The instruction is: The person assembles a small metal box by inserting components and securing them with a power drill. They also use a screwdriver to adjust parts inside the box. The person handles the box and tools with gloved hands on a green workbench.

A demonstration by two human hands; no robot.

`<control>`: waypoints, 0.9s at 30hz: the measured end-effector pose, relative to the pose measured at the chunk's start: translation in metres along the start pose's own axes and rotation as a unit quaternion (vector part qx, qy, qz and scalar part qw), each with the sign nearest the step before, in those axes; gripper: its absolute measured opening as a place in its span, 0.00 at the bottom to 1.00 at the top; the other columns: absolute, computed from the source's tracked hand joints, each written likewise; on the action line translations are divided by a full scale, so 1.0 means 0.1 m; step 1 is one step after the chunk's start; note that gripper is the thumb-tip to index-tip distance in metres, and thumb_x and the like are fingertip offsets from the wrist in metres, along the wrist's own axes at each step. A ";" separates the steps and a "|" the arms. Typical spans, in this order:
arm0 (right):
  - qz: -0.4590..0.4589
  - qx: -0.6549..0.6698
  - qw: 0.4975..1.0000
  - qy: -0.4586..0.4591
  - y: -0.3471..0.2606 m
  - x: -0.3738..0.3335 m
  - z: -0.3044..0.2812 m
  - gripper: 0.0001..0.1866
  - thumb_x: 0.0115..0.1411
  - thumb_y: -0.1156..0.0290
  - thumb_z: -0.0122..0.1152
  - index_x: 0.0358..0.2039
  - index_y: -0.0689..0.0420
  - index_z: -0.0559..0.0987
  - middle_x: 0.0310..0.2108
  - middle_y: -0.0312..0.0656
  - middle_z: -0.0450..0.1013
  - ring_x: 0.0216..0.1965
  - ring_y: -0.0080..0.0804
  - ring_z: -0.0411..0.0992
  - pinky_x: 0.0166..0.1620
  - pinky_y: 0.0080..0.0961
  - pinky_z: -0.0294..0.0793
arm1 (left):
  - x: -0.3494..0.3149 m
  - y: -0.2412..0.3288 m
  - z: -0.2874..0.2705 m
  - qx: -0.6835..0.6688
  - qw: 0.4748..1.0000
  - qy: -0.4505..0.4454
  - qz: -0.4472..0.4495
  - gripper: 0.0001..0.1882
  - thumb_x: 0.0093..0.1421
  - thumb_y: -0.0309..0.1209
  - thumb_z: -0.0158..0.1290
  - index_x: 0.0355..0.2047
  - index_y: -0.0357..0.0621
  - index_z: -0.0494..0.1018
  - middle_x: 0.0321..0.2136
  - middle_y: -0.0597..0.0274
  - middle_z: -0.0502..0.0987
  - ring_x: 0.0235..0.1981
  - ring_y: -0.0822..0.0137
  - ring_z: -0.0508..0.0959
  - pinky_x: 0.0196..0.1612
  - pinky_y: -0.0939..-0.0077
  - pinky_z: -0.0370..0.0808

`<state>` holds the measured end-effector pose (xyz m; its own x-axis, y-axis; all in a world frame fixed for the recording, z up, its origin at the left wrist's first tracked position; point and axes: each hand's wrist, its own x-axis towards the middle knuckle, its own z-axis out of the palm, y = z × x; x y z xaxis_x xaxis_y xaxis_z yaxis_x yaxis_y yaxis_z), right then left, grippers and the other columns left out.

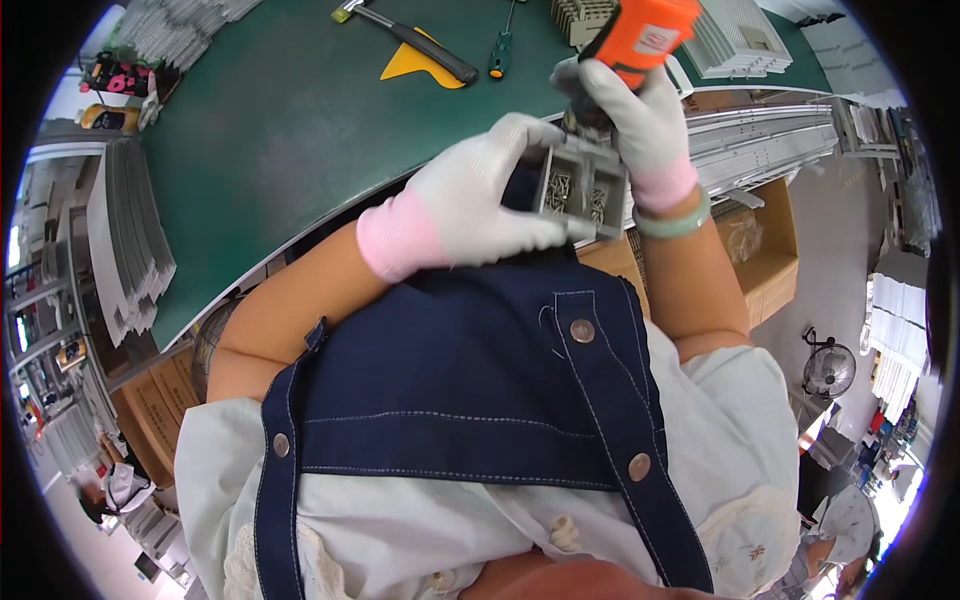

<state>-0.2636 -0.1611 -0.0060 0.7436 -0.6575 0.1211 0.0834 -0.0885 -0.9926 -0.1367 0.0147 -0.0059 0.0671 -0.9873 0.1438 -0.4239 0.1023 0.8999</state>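
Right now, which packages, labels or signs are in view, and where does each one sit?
Label: pale rectangle on the orange power tool gripped in the right hand, top centre.
Cardboard boxes: brown, open-topped, under the green bench, right side.
Cardboard boxes: brown, stacked low on the left.

Lighting: bright, even, diffuse; shadows soft and faint on the green table (300, 120). Overexposure: washed-out white at the left and lower right rim. Distortion: strong fisheye, straight edges bowed, black vignette around the circle. Sharpness: centre crisp; the gloved hands slightly soft; periphery smeared.
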 end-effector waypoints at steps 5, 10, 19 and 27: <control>0.052 -0.009 0.999 0.002 0.16 0.05 -0.05 0.17 0.62 0.63 0.70 0.43 0.60 0.77 0.32 0.35 0.78 0.28 0.16 0.71 0.33 0.19 0.73 | 0.05 -0.06 0.01 0.019 0.998 -0.041 -0.048 0.39 0.50 0.30 0.68 0.60 0.30 0.62 0.54 0.42 0.75 0.59 0.55 0.76 0.63 0.64 0.70; 0.003 -0.049 0.999 0.023 0.12 0.09 -0.06 0.16 0.61 0.63 0.70 0.42 0.60 0.76 0.30 0.35 0.78 0.27 0.17 0.71 0.32 0.20 0.73 | 0.12 -0.04 0.00 -0.006 0.998 -0.029 -0.059 0.40 0.50 0.33 0.68 0.59 0.30 0.63 0.53 0.40 0.76 0.59 0.51 0.76 0.63 0.63 0.70; 0.035 -0.030 0.999 0.005 0.13 0.06 -0.08 0.18 0.61 0.62 0.71 0.42 0.60 0.75 0.30 0.35 0.77 0.25 0.17 0.72 0.30 0.20 0.73 | 0.13 -0.13 0.00 -0.043 0.996 -0.054 -0.056 0.40 0.51 0.32 0.68 0.59 0.29 0.62 0.54 0.40 0.76 0.59 0.54 0.75 0.63 0.65 0.70; 0.007 -0.025 1.000 0.009 0.08 0.00 -0.03 0.15 0.62 0.66 0.70 0.41 0.60 0.75 0.28 0.33 0.76 0.24 0.16 0.71 0.28 0.18 0.71 | 0.07 -0.23 0.04 -0.001 0.999 -0.053 0.001 0.40 0.50 0.32 0.69 0.59 0.30 0.62 0.53 0.41 0.75 0.59 0.54 0.75 0.62 0.65 0.70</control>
<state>-0.2648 -0.1639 -0.0139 0.7328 -0.6718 0.1079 0.0398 -0.1160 -0.9925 -0.1303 0.0049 -0.0271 -0.0291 -0.9945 0.1010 -0.4225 0.1038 0.9004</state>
